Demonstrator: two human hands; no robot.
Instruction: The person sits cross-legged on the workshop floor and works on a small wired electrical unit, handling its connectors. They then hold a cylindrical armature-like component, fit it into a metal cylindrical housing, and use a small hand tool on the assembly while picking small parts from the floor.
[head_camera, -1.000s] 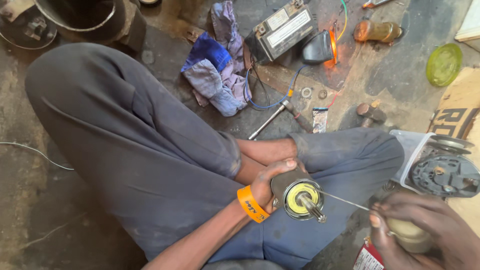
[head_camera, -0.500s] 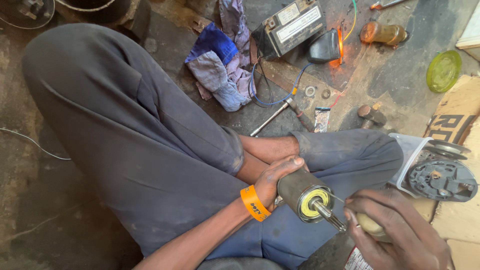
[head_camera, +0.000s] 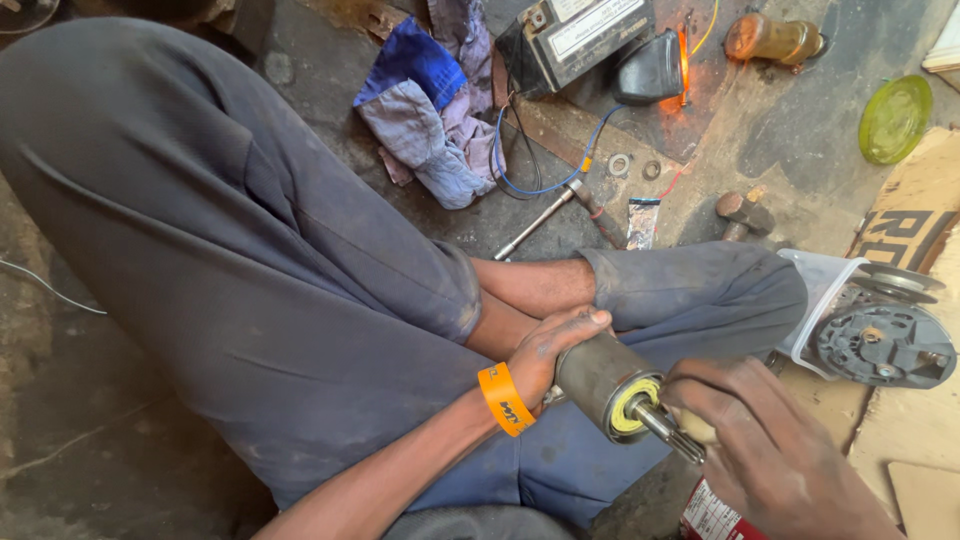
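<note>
The left hand, wearing an orange wristband, is closed around a dark metal cylinder, thumb across the top and fingers wrapped underneath. The cylinder rests over the person's crossed legs. Its long axis slants from the left grip down and to the right, ending in a yellow ring around a ribbed steel shaft that sticks out toward the other hand. The right hand sits just past that shaft tip, curled with its back to the camera; its fingers seem to touch or nearly touch the shaft end, but whether they pinch anything cannot be told, because the palm side is hidden. The right hand is the nearer one to the shaft tip; the left holds the body steady behind it.

Compared with half a second earlier, the cylinder has tilted a little further downward, and the right hand has closed in over the shaft end. The pale rounded object seen under that hand earlier no longer shows.

Farther out from the grip, to the right, a grey round motor housing lies on cardboard. Beyond the knees on the floor are a socket wrench, a blue rag, a black battery and a green lid
</note>
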